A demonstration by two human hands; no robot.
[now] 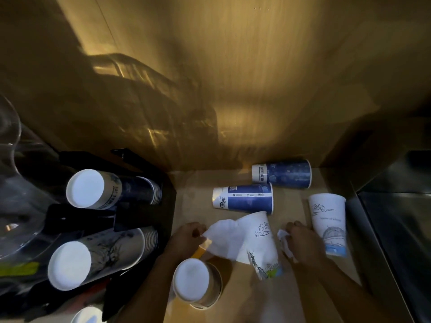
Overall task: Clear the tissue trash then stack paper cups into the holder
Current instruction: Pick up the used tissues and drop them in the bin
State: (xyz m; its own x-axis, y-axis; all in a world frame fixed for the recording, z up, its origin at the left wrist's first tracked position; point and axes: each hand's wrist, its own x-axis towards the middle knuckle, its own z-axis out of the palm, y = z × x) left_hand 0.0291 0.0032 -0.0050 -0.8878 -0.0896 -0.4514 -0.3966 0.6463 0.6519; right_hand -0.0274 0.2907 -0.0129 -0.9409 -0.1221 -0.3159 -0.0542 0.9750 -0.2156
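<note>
The left hand (189,236) pinches a flat white tissue sheet (224,241) at its near-left edge, fingers closed on the paper. That sheet drapes away from the grip over the base end of a white paper cup with line drawings (261,243) lying on its side on the brown wooden counter (198,190). The right hand (303,241) is closed on a crumpled white tissue wad (285,241), though in the dim light how tightly is hard to judge. Just right of that hand lies a second white illustrated paper cup (328,220). Beyond both hands lie two dark blue paper cups (245,198) (283,173) on their sides. Near the left forearm stands an upside-down cup stack (197,283). Left of the left hand, the black cup holder (79,220) carries two cup stacks (112,188) (100,255).
</note>
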